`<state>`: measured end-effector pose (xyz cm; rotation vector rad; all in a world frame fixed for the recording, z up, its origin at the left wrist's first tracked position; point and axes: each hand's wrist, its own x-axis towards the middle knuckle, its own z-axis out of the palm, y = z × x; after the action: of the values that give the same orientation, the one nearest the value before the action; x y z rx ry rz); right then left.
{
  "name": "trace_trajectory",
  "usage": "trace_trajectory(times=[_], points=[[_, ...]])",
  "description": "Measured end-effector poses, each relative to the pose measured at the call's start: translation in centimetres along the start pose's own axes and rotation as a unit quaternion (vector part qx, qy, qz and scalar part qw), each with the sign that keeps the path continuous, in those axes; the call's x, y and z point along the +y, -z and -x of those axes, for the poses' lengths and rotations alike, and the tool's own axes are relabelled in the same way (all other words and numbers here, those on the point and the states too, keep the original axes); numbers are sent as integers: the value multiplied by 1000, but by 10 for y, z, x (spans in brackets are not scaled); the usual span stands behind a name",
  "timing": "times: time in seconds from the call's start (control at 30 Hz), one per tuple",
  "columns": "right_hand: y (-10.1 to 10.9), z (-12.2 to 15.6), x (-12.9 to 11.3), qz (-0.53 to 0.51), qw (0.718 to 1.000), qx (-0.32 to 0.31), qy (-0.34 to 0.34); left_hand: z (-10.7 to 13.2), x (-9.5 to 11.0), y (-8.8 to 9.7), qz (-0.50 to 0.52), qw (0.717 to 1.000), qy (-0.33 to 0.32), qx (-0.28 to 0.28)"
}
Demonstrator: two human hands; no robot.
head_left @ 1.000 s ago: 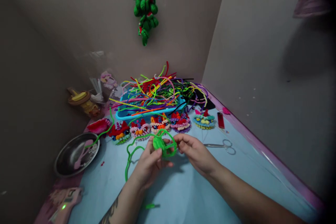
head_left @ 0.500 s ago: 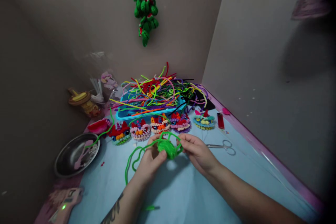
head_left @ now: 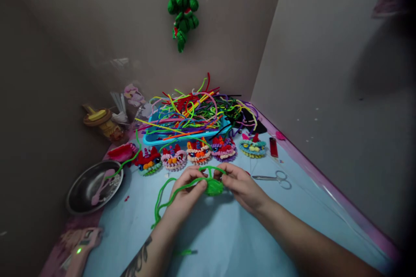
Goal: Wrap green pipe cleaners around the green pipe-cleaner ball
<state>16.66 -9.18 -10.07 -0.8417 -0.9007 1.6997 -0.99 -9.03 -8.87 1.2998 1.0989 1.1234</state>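
Observation:
Between my hands is a bright green pipe-cleaner piece (head_left: 215, 187), a coiled clump with a loop standing up on its far side. My left hand (head_left: 190, 192) pinches its left edge between thumb and fingers. On the right side, my right hand (head_left: 238, 184) grips the piece and its loop with thumb and forefinger. Long green strands (head_left: 159, 203) trail from it over my left hand and hang beside the wrist. Just beyond my hands stand several colourful lion-like pipe-cleaner heads (head_left: 198, 152). A short green bit (head_left: 186, 252) lies nearer to me on the table.
Behind the heads, a blue tray (head_left: 156, 139) overflows with pipe cleaners. Scissors (head_left: 276, 178) and a red lighter (head_left: 273, 148) lie at right. To the left are a metal bowl (head_left: 76, 194) and a pink glue gun (head_left: 86, 246). Green ornaments (head_left: 182, 8) hang on the wall.
My right hand has come in closer to my left around the green piece. The clump has turned and its loop is lower; the trailing strands have shifted over my left hand.

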Motion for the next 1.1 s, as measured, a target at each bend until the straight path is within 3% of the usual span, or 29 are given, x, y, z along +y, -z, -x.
trace_trajectory(times=[0.13,0.33,0.53,0.63,0.8,0.97,1.1], points=[[-1,0,5,-27,999,-28,-13,-1,2,-1,-32,999,-10,5],[1,-1,6,-57,998,4,-29,0,10,-4,-92,995,-22,-20],[2,0,5,-45,996,-23,-72,2,14,-6,-96,994,-19,-42],[2,-1,5,-44,996,-8,-72,3,13,-7,-71,997,-12,-23],[2,-3,2,-53,996,43,-50,0,6,-2,-47,997,-55,26],[0,-3,1,-53,996,49,-51,-1,3,-1,-45,998,41,36],[-2,-3,0,-62,995,56,-51,-2,9,-5,-27,996,76,35]])
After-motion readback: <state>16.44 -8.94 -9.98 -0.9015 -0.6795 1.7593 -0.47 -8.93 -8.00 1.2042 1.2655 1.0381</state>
